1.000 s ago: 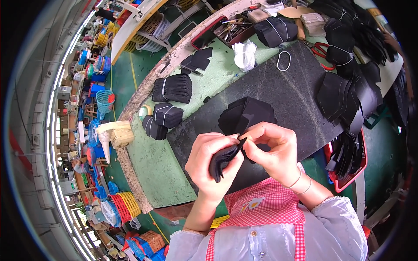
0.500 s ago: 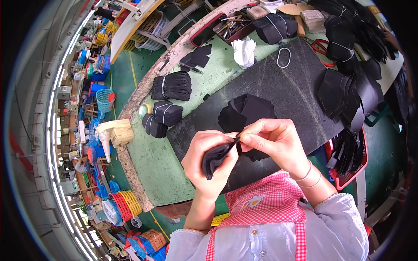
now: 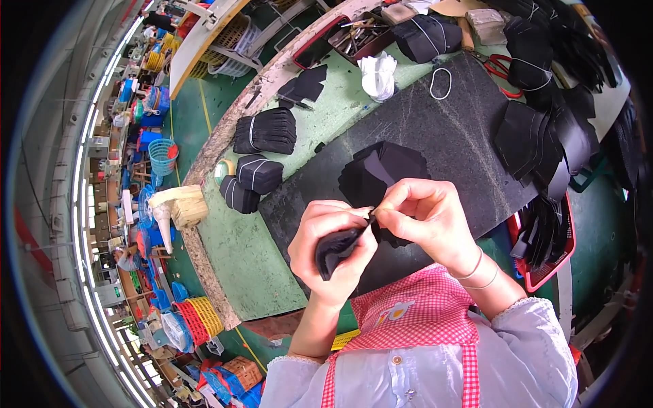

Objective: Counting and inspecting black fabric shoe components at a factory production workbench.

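My left hand [image 3: 326, 248] is wrapped round a folded black piece of fabric or leather [image 3: 336, 253], whose rolled end shows below the fingers. Thumb and forefinger of my right hand [image 3: 428, 221] pinch the upper edge of the same piece, right beside the left fingertips. Just beyond both hands, a loose pile of cut black pieces [image 3: 384, 170] lies on the dark stone slab [image 3: 469, 115]. Part of that pile is hidden behind my fingers.
Tied black bundles [image 3: 265, 130] lie left on the green table [image 3: 231, 272]. A white roll [image 3: 378, 76], a rubber band [image 3: 441, 83], red-handled scissors [image 3: 500, 68] and a tool box [image 3: 360, 37] are at the far side. More black pieces [image 3: 530, 139] and a red basket [image 3: 561, 262] are right.
Both hands stay almost in place, still on the black piece. My right hand has shifted very slightly, and the whole view has moved a little.
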The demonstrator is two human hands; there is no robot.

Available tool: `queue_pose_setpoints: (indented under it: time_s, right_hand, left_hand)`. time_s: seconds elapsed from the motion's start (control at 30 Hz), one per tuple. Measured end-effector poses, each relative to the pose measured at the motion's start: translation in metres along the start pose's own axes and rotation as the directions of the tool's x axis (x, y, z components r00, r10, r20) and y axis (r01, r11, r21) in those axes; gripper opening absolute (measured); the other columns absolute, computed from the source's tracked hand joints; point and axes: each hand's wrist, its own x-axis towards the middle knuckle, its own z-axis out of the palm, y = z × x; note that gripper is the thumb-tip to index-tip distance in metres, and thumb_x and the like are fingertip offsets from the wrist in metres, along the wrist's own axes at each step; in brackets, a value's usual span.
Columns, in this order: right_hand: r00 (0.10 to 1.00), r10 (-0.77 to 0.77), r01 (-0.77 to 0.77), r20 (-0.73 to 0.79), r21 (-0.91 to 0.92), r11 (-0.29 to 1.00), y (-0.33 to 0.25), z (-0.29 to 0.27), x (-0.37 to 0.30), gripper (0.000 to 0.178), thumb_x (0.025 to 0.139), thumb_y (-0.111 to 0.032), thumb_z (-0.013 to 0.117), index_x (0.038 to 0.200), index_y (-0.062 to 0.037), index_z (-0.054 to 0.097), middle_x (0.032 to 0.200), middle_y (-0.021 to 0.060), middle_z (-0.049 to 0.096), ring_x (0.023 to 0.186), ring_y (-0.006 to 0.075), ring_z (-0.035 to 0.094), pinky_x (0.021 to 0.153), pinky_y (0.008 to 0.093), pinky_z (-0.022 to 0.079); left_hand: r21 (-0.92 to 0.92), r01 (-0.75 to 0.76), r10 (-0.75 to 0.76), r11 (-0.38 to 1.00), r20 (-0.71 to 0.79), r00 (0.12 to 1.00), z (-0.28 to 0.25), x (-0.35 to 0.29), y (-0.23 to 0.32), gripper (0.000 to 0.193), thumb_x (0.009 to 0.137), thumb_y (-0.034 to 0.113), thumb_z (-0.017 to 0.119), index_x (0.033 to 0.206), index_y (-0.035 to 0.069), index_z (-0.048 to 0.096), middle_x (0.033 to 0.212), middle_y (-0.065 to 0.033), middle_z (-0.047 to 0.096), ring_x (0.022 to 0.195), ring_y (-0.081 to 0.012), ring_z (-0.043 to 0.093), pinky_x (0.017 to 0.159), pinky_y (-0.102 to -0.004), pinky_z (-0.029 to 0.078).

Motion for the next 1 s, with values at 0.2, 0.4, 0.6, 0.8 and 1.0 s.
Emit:
queue_pose_setpoints:
  time_s: [0.2,0.4,0.6,0.8,1.0]
  right_hand:
    - [0.996,0.091,-0.092,0.014,0.05,0.995,-0.009,0.001,0.002,0.008,0.087,-0.006,0.071,0.087,0.0012,0.068,0.085,0.0034,0.069,0.08,0.0074,0.064,0.076,0.0221,0.052]
    - [0.999,0.033,-0.033,-0.01,-0.064,0.997,-0.005,0.001,0.0,0.008,0.086,-0.006,0.071,0.088,0.0012,0.069,0.084,0.0025,0.069,0.078,0.007,0.063,0.075,0.0224,0.052]
    - [1.0,-0.006,0.006,0.001,-0.061,0.998,0.002,-0.001,-0.002,0.006,0.084,-0.005,0.071,0.084,0.0002,0.067,0.081,0.0013,0.067,0.077,0.0061,0.06,0.075,0.0234,0.051]
    - [0.998,0.05,-0.053,0.042,0.078,0.996,0.004,-0.009,0.0,0.005,0.088,-0.005,0.068,0.086,-0.0004,0.065,0.086,0.0033,0.067,0.08,0.0071,0.061,0.076,0.0234,0.051]
    - [0.975,0.22,-0.205,-0.032,0.25,0.946,-0.01,0.002,-0.005,0.018,0.094,-0.016,0.066,0.088,-0.0057,0.053,0.091,0.0015,0.063,0.084,0.0067,0.061,0.075,0.0222,0.052]
  left_hand:
    - [0.01,0.048,-0.049,0.999,0.01,0.999,-0.004,0.003,0.001,0.029,0.067,-0.008,0.074,0.092,0.0,0.062,0.086,-0.0131,0.069,0.078,-0.025,0.066,0.073,-0.0338,0.054]
    - [0.148,-0.173,0.155,0.974,0.124,0.98,-0.008,0.007,-0.001,0.027,0.067,-0.003,0.076,0.091,0.0,0.064,0.086,-0.0125,0.07,0.077,-0.0255,0.067,0.071,-0.0343,0.053]
    - [0.015,-0.042,0.041,0.999,0.055,0.998,-0.004,0.001,-0.001,0.031,0.064,-0.008,0.074,0.091,0.0,0.062,0.084,-0.0126,0.069,0.077,-0.0254,0.066,0.072,-0.034,0.054]
    - [-0.098,0.094,-0.091,0.991,0.032,0.995,0.003,0.001,0.0,0.029,0.067,-0.01,0.072,0.092,0.0,0.061,0.085,-0.013,0.069,0.078,-0.0234,0.066,0.073,-0.0336,0.053]
    - [-0.003,-0.04,0.039,0.999,0.197,0.98,0.004,-0.002,0.0,0.028,0.067,-0.003,0.075,0.093,0.0,0.065,0.089,-0.0108,0.069,0.079,-0.026,0.065,0.073,-0.0352,0.052]
